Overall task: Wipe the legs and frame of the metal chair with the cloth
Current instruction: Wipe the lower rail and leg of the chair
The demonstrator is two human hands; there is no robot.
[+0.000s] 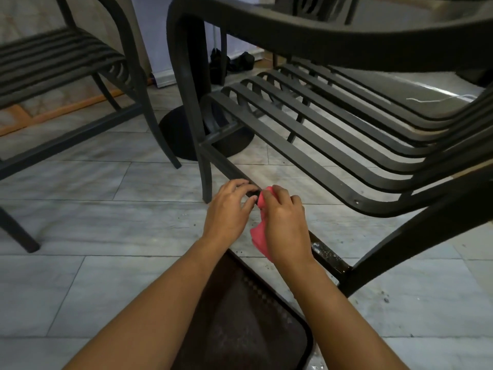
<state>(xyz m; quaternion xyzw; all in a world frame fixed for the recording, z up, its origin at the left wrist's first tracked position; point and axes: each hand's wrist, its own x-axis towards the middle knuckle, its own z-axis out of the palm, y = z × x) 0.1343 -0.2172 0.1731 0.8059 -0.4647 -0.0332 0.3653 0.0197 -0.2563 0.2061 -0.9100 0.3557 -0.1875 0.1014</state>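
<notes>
A black metal chair (pixel 333 145) with a slatted seat fills the right of the head view. Its low side bar (pixel 329 256) runs along the floor between the front and back legs. My right hand (pixel 284 222) grips a pink cloth (pixel 260 237) and holds it against that bar near its middle. My left hand (pixel 229 206) is just left of it, fingers curled round the same bar. The bar's right end looks wet and speckled with grit.
A second black metal chair (pixel 80 84) stands to the left on the pale tiled floor. A round black base (pixel 234 145) sits behind the front leg. A dark patterned mat (pixel 245 316) lies under my arms. Dark items lie by the far wall.
</notes>
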